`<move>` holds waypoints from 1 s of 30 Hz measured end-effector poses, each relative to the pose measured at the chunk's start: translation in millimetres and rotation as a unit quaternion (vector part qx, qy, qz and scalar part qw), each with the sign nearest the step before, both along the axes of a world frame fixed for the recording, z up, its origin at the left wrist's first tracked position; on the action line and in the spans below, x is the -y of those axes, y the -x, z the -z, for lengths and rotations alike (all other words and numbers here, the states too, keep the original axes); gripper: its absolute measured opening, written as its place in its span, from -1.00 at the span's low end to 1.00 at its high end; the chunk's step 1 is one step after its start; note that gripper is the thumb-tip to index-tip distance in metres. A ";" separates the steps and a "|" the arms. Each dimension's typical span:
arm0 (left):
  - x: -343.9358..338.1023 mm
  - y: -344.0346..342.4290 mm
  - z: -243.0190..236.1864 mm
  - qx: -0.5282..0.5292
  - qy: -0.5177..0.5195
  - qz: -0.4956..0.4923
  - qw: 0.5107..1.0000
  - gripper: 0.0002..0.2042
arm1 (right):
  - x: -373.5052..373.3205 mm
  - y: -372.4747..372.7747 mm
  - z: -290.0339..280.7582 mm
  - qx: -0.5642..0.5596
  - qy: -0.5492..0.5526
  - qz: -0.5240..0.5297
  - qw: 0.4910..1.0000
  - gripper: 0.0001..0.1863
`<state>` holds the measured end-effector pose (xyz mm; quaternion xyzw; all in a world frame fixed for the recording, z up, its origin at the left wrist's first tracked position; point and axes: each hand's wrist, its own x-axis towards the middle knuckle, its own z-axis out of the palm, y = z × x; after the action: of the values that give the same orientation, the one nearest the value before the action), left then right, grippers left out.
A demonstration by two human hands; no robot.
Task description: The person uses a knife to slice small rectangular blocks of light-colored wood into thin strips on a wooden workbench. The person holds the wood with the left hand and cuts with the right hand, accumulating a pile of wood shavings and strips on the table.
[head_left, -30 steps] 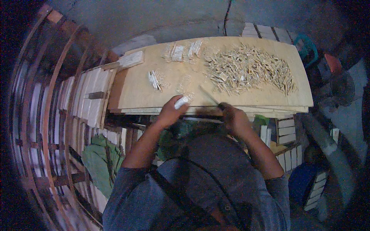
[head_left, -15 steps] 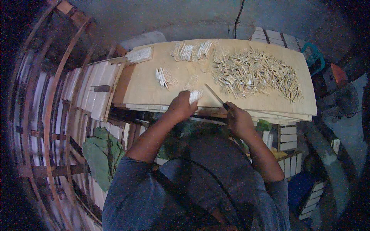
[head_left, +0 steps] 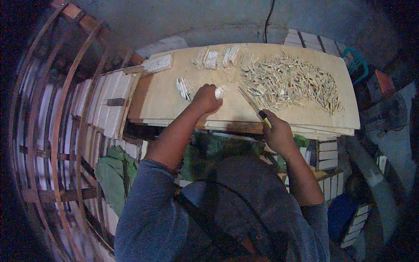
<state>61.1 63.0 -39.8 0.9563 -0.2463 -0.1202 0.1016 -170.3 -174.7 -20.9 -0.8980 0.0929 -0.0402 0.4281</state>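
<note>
My left hand (head_left: 207, 100) is closed round a small whitish bundle (head_left: 221, 91), just above the near part of a pale wooden board (head_left: 163, 105). What the bundle consists of is too blurred to tell. In my right hand (head_left: 278, 133) is a knife (head_left: 249, 100) with a dark and yellow handle, its narrow blade pointing up and left over the board, apart from the bundle. Left of my left hand lies a small group of white strips (head_left: 183, 88). Several whitish bundles (head_left: 211, 60) sit in a row at the back. A wide heap of short, pale stick-like pieces (head_left: 292, 83) spreads over the right side.
A white block (head_left: 158, 63) rests at the board's far left corner. Wooden racks (head_left: 56, 131) stand on the left, with a green cloth (head_left: 114, 174) below. To the right are a teal plastic frame (head_left: 358, 65), a fan (head_left: 395, 114) and stacked white-edged pieces (head_left: 327, 155).
My left hand has moved forward over the board with the whitish bundle. My right hand has shifted slightly right, carrying the knife away from the bundle.
</note>
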 end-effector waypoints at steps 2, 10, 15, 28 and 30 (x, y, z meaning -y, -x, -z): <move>1.8 2.9 -4.7 -0.012 0.014 0.062 0.998 -0.43 | 1.6 3.6 -6.4 -0.023 -0.006 0.010 1.000 -0.44; 1.8 32.6 -5.7 -0.029 0.031 0.093 0.995 -0.44 | -17.6 7.8 45.7 0.029 -0.003 0.002 1.000 -0.46; 15.6 40.5 -4.7 -0.019 0.079 0.051 0.995 -0.49 | -38.5 2.8 43.5 -0.028 0.010 0.005 1.000 -0.46; 14.0 45.0 -12.8 -0.005 0.058 0.057 0.997 -0.37 | -34.5 2.6 27.8 -0.063 0.010 -0.010 0.998 -0.47; 14.0 49.2 -13.7 -0.001 0.070 0.043 0.997 -0.38 | -36.7 0.9 22.5 -0.087 0.026 -0.006 0.996 -0.44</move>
<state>11.9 49.0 -26.0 0.9352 -0.2954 -0.1074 0.1631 -171.1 -138.0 -43.3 -0.9097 0.1232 0.0378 0.3948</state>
